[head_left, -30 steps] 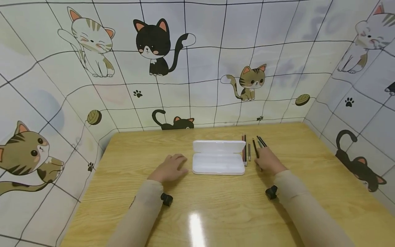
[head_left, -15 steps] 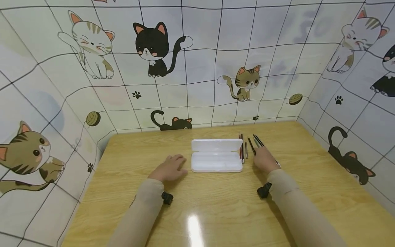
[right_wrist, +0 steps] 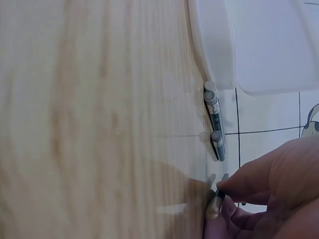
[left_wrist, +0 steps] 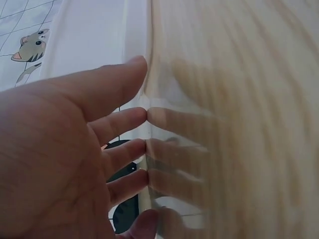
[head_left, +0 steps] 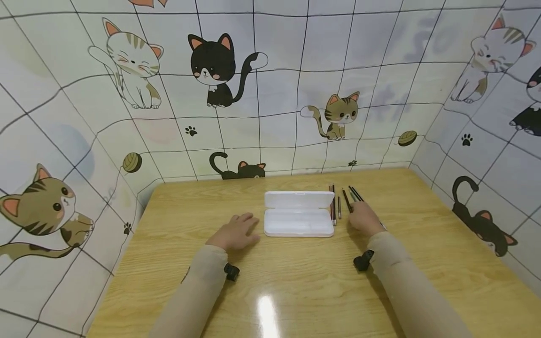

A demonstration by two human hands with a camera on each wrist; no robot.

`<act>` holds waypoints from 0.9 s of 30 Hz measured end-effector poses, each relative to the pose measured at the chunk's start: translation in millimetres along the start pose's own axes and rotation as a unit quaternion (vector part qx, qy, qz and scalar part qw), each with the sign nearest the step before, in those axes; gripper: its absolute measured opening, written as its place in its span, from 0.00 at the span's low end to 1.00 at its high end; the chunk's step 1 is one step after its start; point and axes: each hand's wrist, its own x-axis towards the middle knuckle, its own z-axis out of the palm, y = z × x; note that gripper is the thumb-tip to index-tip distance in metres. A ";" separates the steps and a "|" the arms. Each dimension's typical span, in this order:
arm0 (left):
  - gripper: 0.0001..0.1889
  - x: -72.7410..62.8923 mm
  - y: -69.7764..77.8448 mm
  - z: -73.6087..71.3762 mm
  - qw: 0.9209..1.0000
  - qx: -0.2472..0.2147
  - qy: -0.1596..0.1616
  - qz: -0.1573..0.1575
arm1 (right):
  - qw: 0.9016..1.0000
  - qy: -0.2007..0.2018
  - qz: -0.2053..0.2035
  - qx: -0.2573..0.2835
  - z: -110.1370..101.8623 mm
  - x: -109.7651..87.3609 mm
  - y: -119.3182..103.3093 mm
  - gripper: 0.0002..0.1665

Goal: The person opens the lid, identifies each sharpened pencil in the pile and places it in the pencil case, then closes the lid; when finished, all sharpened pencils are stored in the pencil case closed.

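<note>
My right hand (head_left: 364, 219) is low over the table, right of an open white pencil case (head_left: 298, 223). Its thumb and fingers pinch a dark pencil (head_left: 347, 199); in the right wrist view the end of that pencil (right_wrist: 215, 205) shows between them. A few more dark pencils (head_left: 356, 193) stick out past the same hand, partly covered by it. Left of the case, my left hand (head_left: 236, 231) rests with spread fingers, holding nothing. In the left wrist view, the fingertips of the left hand (left_wrist: 60, 144) meet the tabletop, near the case (left_wrist: 94, 35).
Several pencils (head_left: 334, 206) lie side by side against the case's right edge, with a shorter pencil (head_left: 339, 207) beside them. The wooden table (head_left: 296, 281) ends at a wall covering (head_left: 279, 94) printed with cats.
My right hand has shifted slightly left and now covers the lower part of the dark pencil. The left hand stays in place. The head view has moved a little.
</note>
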 end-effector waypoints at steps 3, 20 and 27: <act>0.33 1.0 -2.5 2.1 1.000 0.006 0.011 0.006 | 0.999 -0.006 0.005 0.045 -0.7 -1.3 1.1 0.35; 0.41 -0.5 5.5 6.5 0.999 -0.036 0.011 0.008 | 0.988 -0.001 0.007 0.154 -3.5 -5.3 4.1 0.35; 0.37 -4.4 11.8 3.6 1.000 -0.018 -0.005 0.014 | 0.985 0.006 0.002 0.170 -7.4 -9.2 -0.6 0.35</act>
